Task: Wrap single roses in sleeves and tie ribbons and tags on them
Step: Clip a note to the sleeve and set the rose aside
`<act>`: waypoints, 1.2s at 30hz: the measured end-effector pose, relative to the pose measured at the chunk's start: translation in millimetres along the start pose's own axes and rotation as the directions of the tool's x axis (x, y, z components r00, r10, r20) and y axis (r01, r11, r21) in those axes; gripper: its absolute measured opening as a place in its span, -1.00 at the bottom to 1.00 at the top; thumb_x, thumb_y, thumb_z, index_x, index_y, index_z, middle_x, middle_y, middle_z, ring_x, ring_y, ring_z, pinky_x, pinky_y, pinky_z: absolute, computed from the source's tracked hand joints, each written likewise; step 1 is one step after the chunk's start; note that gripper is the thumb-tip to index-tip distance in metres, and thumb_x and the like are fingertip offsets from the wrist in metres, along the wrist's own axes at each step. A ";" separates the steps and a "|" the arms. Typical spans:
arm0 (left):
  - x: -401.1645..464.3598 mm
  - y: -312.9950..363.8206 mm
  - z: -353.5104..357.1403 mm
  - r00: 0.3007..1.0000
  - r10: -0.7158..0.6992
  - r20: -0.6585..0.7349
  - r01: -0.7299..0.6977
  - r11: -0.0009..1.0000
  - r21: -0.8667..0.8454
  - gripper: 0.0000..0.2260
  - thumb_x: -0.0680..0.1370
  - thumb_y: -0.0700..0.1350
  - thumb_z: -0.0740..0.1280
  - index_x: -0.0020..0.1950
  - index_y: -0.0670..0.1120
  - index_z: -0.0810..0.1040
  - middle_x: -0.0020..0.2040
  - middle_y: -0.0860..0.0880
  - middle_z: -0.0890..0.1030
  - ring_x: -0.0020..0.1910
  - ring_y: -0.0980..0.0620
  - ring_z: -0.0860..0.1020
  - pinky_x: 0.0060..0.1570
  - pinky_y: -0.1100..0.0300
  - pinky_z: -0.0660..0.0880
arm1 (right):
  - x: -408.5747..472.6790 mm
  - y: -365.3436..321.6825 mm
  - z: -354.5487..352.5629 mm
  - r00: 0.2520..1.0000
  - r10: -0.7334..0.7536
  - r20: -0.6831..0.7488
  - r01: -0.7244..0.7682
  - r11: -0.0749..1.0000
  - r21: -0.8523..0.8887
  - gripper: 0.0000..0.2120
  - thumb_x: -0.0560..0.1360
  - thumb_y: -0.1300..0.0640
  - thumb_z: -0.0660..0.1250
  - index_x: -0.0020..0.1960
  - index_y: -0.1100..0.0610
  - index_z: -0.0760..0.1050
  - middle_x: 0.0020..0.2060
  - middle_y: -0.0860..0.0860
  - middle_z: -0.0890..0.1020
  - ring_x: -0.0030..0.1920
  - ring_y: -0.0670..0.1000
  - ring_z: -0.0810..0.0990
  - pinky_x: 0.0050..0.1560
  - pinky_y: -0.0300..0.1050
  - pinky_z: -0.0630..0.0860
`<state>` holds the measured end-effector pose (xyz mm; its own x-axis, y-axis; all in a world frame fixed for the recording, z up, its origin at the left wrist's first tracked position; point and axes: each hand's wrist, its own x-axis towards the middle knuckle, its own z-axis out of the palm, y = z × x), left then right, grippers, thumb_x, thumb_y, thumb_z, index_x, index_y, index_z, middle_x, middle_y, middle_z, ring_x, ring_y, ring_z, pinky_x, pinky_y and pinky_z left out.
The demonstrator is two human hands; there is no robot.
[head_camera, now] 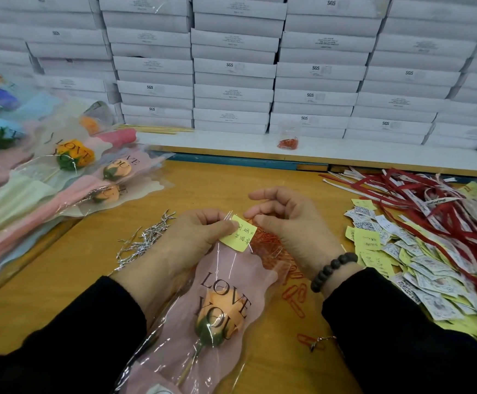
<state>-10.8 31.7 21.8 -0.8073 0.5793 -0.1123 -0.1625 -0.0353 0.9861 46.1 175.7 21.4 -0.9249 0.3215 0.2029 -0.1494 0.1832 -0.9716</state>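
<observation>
An orange rose (pixel 217 314) lies in a pink "LOVE YOU" sleeve (pixel 231 268) on the wooden table, bloom towards me. My left hand (pixel 194 237) pinches a yellow handwritten tag (pixel 238 233) against the sleeve's top edge. My right hand (pixel 285 220) is just right of the tag with its fingers curled, pinching something thin and orange that looks like a paper clip, over a heap of orange paper clips (pixel 271 245).
Wrapped roses (pixel 72 166) are stacked at the left. Silver twist ties (pixel 143 243) lie beside my left hand. Red and white ribbons (pixel 419 200) and a pile of tags (pixel 408 257) fill the right. White boxes (pixel 231 66) wall off the back.
</observation>
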 end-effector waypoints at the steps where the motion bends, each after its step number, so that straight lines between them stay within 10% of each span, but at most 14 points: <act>1: -0.1 -0.1 0.1 1.000 -0.001 -0.001 0.001 1.000 -0.001 -0.86 0.50 -0.29 0.30 -0.25 -0.21 0.59 -0.35 -0.15 0.64 -0.45 0.03 0.59 -0.44 0.27 0.52 | 0.6 0.0 0.9 1.000 -0.021 -0.016 0.020 0.999 -0.049 -0.72 0.45 0.39 0.33 0.00 0.03 0.51 -0.13 0.02 0.64 -0.11 -0.05 0.62 -0.09 -0.21 0.57; 36: 3.4 -4.7 1.9 0.999 0.033 0.028 -0.034 0.998 0.050 -0.85 0.49 -0.29 0.32 -0.28 -0.18 0.56 -0.40 -0.08 0.61 -0.45 0.07 0.55 -0.41 0.29 0.49 | 2.7 5.3 3.4 0.996 -0.067 -0.053 0.059 0.987 -0.147 -0.90 0.44 0.23 0.40 -0.22 0.12 0.52 -0.33 0.10 0.61 -0.35 -0.06 0.55 -0.30 -0.24 0.53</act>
<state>-11.7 35.5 17.0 -0.7963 0.6000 -0.0762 -0.1059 -0.0142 0.9943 41.5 174.3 16.4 -0.8930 0.3572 0.2736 -0.1504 0.3361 -0.9297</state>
